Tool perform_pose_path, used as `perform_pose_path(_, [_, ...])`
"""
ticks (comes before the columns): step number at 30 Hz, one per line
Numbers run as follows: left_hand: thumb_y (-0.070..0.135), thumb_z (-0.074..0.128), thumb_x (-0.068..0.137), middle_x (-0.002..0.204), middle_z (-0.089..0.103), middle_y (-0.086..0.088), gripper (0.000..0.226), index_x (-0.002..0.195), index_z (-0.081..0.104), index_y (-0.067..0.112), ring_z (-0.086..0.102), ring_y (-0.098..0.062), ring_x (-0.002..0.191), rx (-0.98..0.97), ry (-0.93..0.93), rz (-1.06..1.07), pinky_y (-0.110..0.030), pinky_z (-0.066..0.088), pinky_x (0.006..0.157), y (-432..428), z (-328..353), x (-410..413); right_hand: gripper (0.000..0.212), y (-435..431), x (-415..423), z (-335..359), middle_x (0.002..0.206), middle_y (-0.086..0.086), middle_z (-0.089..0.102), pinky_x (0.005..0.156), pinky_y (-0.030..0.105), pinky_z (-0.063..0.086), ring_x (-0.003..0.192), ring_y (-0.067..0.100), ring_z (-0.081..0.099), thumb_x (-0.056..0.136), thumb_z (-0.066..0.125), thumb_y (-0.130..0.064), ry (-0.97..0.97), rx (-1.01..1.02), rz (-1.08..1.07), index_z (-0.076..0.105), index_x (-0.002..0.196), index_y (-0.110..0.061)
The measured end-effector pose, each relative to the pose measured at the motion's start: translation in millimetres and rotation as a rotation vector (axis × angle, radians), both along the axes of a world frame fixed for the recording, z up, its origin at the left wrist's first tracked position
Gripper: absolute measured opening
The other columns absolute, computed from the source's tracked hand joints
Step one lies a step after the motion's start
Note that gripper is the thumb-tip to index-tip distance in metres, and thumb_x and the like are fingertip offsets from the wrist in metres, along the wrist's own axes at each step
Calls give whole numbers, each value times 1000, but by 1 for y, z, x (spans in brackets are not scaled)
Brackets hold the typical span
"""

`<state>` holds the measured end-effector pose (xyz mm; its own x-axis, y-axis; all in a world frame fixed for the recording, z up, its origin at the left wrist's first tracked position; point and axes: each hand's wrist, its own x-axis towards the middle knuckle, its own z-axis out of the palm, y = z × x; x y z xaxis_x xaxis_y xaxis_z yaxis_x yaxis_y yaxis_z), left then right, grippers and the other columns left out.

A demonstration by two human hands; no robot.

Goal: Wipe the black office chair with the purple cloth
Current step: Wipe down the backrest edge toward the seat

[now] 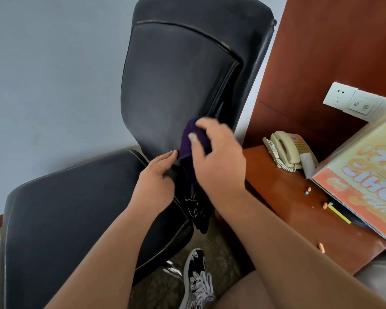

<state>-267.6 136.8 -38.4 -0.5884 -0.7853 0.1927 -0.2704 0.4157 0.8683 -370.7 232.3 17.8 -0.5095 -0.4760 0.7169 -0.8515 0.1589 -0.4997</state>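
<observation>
Black office chair [76, 208], seat at lower left, backrest rising at centre against a pale wall.

Left hand [156, 175] lies where the seat's rear edge meets the backrest, fingers near straight and laid against the chair; nothing made out in its hold.

Purple cloth [191, 141] is just right of it, bunched and pressed to the lower right part of the backrest, its tail hanging down toward the seat's rear corner.

Right hand [216, 157] has the cloth: thumb across the front, fingers curled over the top. It is blurred.

Patterned shoe [197, 279] on carpet below the seat's right edge.

Wooden desk [299, 208] right of the chair. Telephone [285, 150] near its back edge. Wall socket plate [343, 97] above.

Large printed board [366, 170] leans over the desk's right side, with a yellow pencil [339, 214] at its lower edge and a few small bits scattered near.
</observation>
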Motion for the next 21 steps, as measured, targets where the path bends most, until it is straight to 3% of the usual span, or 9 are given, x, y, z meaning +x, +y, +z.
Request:
perform_pose_path(2, [-17,39,80,144,49,20,82,141,56,35,45,-1,135,7,24,-11,-19,34,113,1,1,1,27,-1,8,-24,109,-6,61,63,11,44,84,10,61,98,58,-34,63,131,4,61,124,-29])
perform_pose_path(3, [-16,40,81,144,50,19,80,140,57,35,45,-1,134,7,25,-9,-20,35,113,2,3,1,27,-1,11,-34,109,-6,60,60,20,50,83,13,63,98,58,-35,61,168,0,61,124,-31])
perform_pose_path(5, [-13,42,84,144,50,18,74,141,57,32,45,-1,133,10,22,3,-18,35,111,6,6,2,28,-1,15,-51,107,-6,61,57,30,53,79,16,65,95,61,-34,46,205,-7,62,123,-33])
perform_pose_path(9, [-12,41,88,147,45,18,70,144,52,28,45,-1,132,70,21,11,-5,38,99,8,7,5,32,3,18,-81,104,-6,61,52,34,54,76,18,67,90,63,-31,101,353,62,60,121,-35])
perform_pose_path(11, [-11,40,90,150,43,19,70,146,49,30,48,-3,132,70,5,-14,-19,39,109,10,6,7,33,7,16,-92,104,-9,61,51,33,54,77,16,67,90,62,-31,131,453,88,59,123,-37])
perform_pose_path(13, [-10,39,91,149,43,18,70,146,48,32,51,-4,128,72,-2,-26,-23,41,108,9,5,8,32,11,12,-92,103,-10,61,52,31,54,78,14,67,91,63,-30,134,485,110,61,122,-38])
perform_pose_path(17, [-8,39,94,151,37,12,72,147,44,40,52,-7,125,56,-77,-58,-19,41,103,3,1,8,27,20,4,-73,96,-12,61,55,25,53,77,8,64,91,67,-28,129,318,70,65,115,-39])
perform_pose_path(21, [-10,35,94,159,24,11,82,150,33,48,45,-10,135,52,-179,-126,-24,44,105,-2,0,8,22,26,-16,-41,94,-14,60,60,5,34,76,1,51,97,62,-35,17,143,-74,67,118,-35])
